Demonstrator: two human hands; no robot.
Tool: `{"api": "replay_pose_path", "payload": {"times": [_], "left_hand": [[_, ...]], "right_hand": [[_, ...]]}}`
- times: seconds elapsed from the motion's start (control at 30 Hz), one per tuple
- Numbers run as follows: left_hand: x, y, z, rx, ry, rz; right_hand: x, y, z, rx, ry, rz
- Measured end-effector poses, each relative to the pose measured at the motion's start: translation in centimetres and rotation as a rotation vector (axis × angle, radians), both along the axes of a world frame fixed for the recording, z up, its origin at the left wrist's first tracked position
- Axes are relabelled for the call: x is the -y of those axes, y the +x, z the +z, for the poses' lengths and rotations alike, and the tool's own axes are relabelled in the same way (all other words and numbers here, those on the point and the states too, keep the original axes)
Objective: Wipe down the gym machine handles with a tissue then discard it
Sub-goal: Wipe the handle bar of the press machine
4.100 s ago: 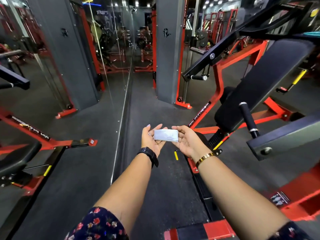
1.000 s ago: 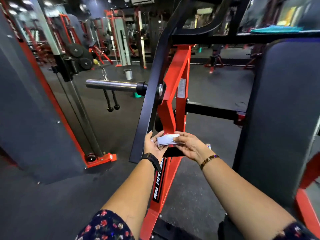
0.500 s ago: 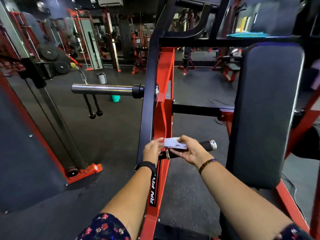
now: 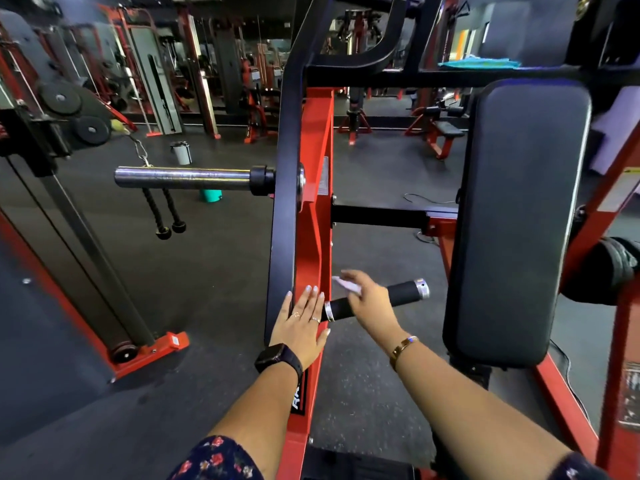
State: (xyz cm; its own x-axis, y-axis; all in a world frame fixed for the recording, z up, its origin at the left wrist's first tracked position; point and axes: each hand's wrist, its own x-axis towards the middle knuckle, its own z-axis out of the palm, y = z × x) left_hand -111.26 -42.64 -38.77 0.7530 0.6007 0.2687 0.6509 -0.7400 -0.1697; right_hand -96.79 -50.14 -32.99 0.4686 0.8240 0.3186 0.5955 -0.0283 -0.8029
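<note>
- My right grip (image 4: 372, 304) is pinching the tissue (image 4: 347, 285), holding it over the black handle (image 4: 405, 293).
- My left grip (image 4: 300, 323), fingers straight, is lying flat on the red frame (image 4: 313, 237) at nine o'clock of the black handle.
- The back pad (image 4: 519, 220) is standing at three o'clock.

The gym machine (image 4: 313, 237) carries a black label (image 4: 297, 400) on its near red upright, with white letters starting "R"; the rest is hidden.
</note>
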Motion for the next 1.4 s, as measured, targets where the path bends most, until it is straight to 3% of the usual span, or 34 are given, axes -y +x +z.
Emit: {"api": "replay_pose_path", "payload": {"times": [0.13, 0.23, 0.4, 0.5, 0.67, 0.77, 0.93, 1.17, 1.23, 1.33, 1.4], "left_hand": [[-0.2, 0.0, -0.6, -0.010, 0.000, 0.022], [-0.1, 0.1, -0.5, -0.012, 0.009, 0.006], [0.2, 1.2, 0.6, -0.046, -0.013, 0.106], [0.1, 1.7, 0.5, -0.097, 0.052, 0.062], [-0.2, 1.6, 0.1, 0.035, 0.055, 0.029], [-0.1, 1.6, 0.2, -0.025, 0.007, 0.036], [-0.1, 1.5, 0.2, -0.006, 0.025, 0.028], [-0.3, 1.5, -0.2, -0.023, 0.037, 0.028], [-0.2, 1.5, -0.2, -0.002, 0.037, 0.028], [-0.2, 1.4, -0.2, -0.019, 0.054, 0.027], [-0.1, 1.4, 0.0, -0.018, 0.057, 0.023]], "right_hand": [[0.2, -0.6, -3.3, 0.766, -0.175, 0.136], [0.6, -1.0, -5.6, 0.953, -0.209, 0.096], [0.3, -1.8, -5.8, 0.994, -0.251, -0.009], [-0.5, -2.3, -6.0, 1.007, -0.284, -0.088], [2.5, -0.8, -8.0, 1.113, -0.224, -0.010], [3.3, 0.8, -7.4, 1.140, -0.196, -0.009], [-0.4, -1.3, -5.1, 0.964, -0.352, -0.219], [2.2, -0.9, -6.6, 1.135, -0.252, -0.033], [3.2, 0.8, -6.4, 1.128, -0.241, -0.119], [2.3, 1.3, -4.4, 1.027, -0.389, -0.309], [0.9, 0.1, -3.5, 1.003, -0.430, -0.303]]}}
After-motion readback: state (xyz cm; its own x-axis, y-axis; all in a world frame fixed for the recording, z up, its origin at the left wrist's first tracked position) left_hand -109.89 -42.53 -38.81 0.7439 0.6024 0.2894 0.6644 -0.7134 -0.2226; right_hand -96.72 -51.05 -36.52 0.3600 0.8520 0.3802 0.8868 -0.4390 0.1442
